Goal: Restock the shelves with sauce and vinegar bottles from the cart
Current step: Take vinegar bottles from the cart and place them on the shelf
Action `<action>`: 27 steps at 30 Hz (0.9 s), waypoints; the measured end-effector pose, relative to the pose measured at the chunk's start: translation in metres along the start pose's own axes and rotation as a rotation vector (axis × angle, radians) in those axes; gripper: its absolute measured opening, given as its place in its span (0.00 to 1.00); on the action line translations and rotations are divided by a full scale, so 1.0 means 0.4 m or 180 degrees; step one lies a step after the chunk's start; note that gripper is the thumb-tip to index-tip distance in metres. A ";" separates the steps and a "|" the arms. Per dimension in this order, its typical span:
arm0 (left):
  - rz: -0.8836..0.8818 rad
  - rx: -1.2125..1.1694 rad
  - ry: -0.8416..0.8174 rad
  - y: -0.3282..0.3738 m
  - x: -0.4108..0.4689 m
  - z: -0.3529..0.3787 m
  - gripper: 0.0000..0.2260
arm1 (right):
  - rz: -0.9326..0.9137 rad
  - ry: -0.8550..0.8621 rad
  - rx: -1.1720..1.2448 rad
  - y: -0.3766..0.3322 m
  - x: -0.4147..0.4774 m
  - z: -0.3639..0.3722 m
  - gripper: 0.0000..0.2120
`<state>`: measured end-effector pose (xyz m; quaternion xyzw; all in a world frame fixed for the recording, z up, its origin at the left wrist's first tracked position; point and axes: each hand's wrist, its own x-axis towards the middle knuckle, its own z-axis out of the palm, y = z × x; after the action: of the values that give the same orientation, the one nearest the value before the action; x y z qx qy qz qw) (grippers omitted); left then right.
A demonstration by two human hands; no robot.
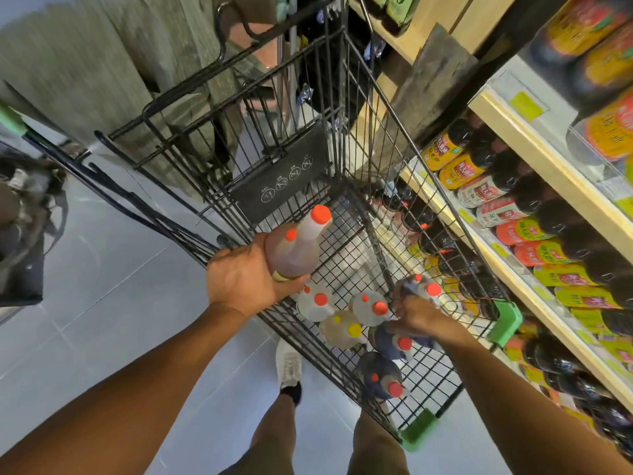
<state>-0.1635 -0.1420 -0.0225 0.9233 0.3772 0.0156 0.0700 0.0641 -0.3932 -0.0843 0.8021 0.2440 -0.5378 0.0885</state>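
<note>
A black wire cart (373,108) stands in the aisle below me. My left hand (243,279) grips a reddish-brown bottle (294,248) with an orange cap, held over the cart's left rim. Inside the cart, my right hand (421,317) closes on a dark bottle (416,286) with an orange cap. Several more bottles stand in the cart near me: two clear ones (315,303), a pale one with a yellow cap (342,329), and two dark ones (380,373). Shelves (548,166) to the right hold rows of dark sauce bottles (479,169).
Another person in an olive garment (137,73) stands at the cart's far end. A dark bag (24,228) sits at the left on the grey tile floor (102,303). My legs and a white shoe (289,365) are beside the cart's near corner.
</note>
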 end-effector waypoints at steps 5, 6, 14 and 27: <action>0.0010 0.0110 0.0002 0.004 0.000 0.004 0.42 | -0.0160 0.0413 0.0736 -0.002 0.053 0.124 0.39; -0.0002 0.0127 -0.0017 0.005 0.000 0.004 0.42 | -0.0216 0.0535 0.0675 -0.003 0.068 0.131 0.41; 0.0004 0.0151 -0.0024 0.000 -0.009 0.019 0.41 | -0.0158 0.0223 0.0512 -0.033 0.134 0.100 0.48; -0.0003 0.0244 -0.0241 0.000 -0.010 0.023 0.44 | -0.0627 0.0940 0.1714 -0.033 0.094 0.044 0.26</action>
<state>-0.1658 -0.1459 -0.0315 0.9251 0.3751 -0.0338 0.0488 0.0548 -0.3778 -0.1238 0.8386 0.1796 -0.4668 -0.2157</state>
